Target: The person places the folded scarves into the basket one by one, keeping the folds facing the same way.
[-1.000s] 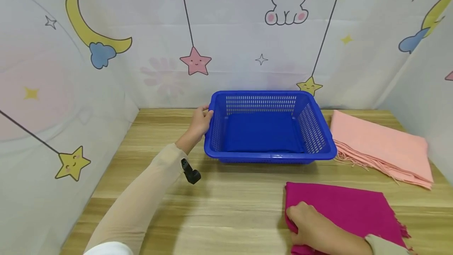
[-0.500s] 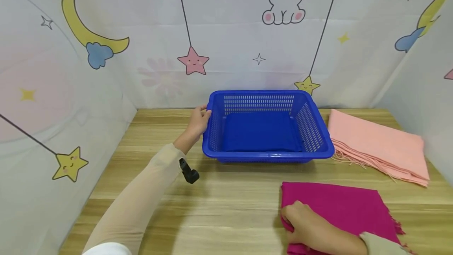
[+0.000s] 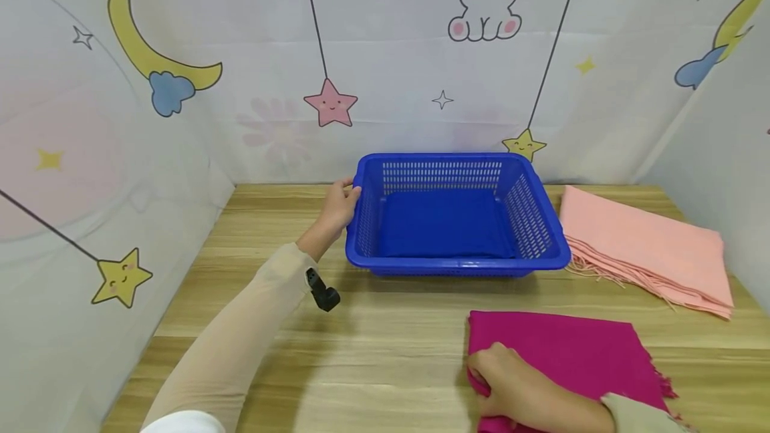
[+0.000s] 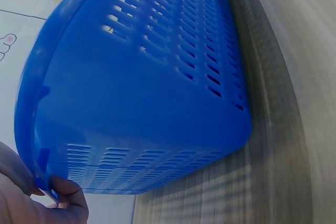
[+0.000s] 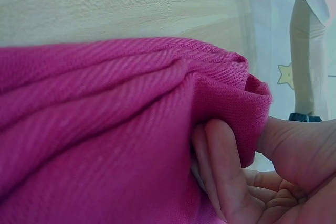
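A blue plastic basket (image 3: 457, 264) with slotted walls stands at the back middle of the table. My left hand (image 3: 339, 206) grips its left rim, and the left wrist view shows the fingers (image 4: 68, 192) curled at the edge of the basket (image 4: 131, 93). A folded dark blue cloth (image 3: 445, 222) lies flat inside. At the front right is a folded magenta scarf (image 3: 565, 353) with a fringed right end. My right hand (image 3: 511, 379) pinches the left edge of this scarf (image 5: 131, 129), its fingers (image 5: 223, 156) partly tucked among the folds.
A folded light pink scarf (image 3: 650, 246) with fringe lies right of the basket, close to its right rim. Behind the wooden table (image 3: 373, 353) hangs a pale printed curtain (image 3: 397, 65), and more curtain encloses both sides.
The magenta scarf has slid a little to the left together with my right hand. My left hand and the basket stay in place.
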Available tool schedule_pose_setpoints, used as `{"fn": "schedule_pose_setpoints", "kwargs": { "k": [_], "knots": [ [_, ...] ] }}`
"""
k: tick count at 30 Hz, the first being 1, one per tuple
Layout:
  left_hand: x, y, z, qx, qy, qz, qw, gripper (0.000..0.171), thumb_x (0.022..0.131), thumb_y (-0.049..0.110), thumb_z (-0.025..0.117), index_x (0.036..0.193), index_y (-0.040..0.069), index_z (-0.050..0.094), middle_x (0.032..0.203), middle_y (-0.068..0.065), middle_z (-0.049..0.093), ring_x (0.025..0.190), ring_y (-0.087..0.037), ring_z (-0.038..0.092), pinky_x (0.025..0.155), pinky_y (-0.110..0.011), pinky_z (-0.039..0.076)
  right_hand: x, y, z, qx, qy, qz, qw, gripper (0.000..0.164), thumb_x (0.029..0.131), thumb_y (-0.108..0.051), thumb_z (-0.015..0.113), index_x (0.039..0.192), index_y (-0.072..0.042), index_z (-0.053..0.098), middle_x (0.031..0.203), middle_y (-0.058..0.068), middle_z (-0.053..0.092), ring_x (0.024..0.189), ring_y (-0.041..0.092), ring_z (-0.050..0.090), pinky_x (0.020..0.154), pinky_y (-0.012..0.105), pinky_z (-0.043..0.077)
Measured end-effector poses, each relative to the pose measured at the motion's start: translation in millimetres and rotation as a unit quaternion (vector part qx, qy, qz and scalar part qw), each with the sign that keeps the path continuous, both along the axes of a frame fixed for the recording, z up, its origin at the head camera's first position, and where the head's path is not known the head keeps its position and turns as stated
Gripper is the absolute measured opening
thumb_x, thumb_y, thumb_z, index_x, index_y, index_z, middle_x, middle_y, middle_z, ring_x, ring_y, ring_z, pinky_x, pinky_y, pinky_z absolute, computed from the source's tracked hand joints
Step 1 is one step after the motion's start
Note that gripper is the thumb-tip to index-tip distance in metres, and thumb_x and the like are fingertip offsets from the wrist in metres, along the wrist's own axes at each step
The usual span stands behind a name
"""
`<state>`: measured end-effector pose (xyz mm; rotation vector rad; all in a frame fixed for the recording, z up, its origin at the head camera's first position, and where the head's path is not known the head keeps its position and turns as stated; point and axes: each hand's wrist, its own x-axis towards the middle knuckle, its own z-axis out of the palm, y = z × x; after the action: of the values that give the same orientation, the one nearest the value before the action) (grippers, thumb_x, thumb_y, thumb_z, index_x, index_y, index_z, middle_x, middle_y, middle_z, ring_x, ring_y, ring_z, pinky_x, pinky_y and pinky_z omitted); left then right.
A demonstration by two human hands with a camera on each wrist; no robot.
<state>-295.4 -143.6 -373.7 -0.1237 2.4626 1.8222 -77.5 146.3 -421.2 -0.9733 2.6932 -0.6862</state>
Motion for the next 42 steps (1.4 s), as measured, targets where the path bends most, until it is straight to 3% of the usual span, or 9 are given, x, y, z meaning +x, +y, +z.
{"fn": "schedule_pose_setpoints", "kwargs": {
  "k": [10,18,24,33,42],
  "knots": [
    [-0.1,0,-0.7,0.001,-0.002,0.000,1.0000,0.048,0.110,0.016,0.038,0.152,-0.004,0.029,0.133,-0.028,0.053,0.114,-0.039,0.059,0.095,-0.046,0.051,-0.2,-9,-0.2,-0.006,-0.008,0.012,1.000,0.037,0.056,0.000,0.078,0.058,-0.019,0.046,0.052,-0.018,0.034,0.048,-0.001,0.031,0.042,0.015,0.026],
    [0.7,2,-0.5,-0.001,0.001,0.001,1.0000,0.047,0.109,0.015,0.039,0.151,-0.005,0.031,0.134,-0.029,0.053,0.115,-0.040,0.058,0.096,-0.047,0.051,-1.1,-14,2.3,-0.009,-0.049,0.015,0.999,0.038,0.060,0.001,0.079,0.060,-0.018,0.046,0.053,-0.017,0.036,0.048,0.000,0.034,0.043,0.016,0.028],
    [1.2,1,0.0,0.002,0.001,0.002,1.0000,0.047,0.109,0.014,0.039,0.151,-0.006,0.031,0.134,-0.029,0.052,0.116,-0.040,0.058,0.096,-0.047,0.050,-0.3,-17,2.6,-0.021,-0.054,0.014,0.998,0.039,0.059,0.003,0.079,0.059,-0.017,0.046,0.051,-0.015,0.036,0.045,-0.001,0.037,0.040,0.016,0.030],
    [-0.5,1,0.4,0.003,-0.004,0.003,1.0000,0.048,0.109,0.016,0.039,0.152,-0.005,0.030,0.134,-0.028,0.052,0.116,-0.039,0.058,0.096,-0.047,0.050,-0.5,-24,2.9,-0.007,-0.028,0.030,0.999,0.037,0.057,0.001,0.077,0.059,-0.018,0.046,0.053,-0.017,0.034,0.047,0.000,0.030,0.042,0.016,0.026],
    [3.0,0,2.9,0.009,-0.004,0.005,0.9999,0.047,0.109,0.015,0.040,0.151,-0.005,0.032,0.136,-0.028,0.052,0.118,-0.039,0.057,0.097,-0.048,0.050,-0.3,-36,7.1,-0.007,-0.060,0.043,0.997,0.037,0.060,0.001,0.077,0.060,-0.017,0.045,0.053,-0.016,0.033,0.048,0.001,0.028,0.044,0.018,0.025]
  ]
}}
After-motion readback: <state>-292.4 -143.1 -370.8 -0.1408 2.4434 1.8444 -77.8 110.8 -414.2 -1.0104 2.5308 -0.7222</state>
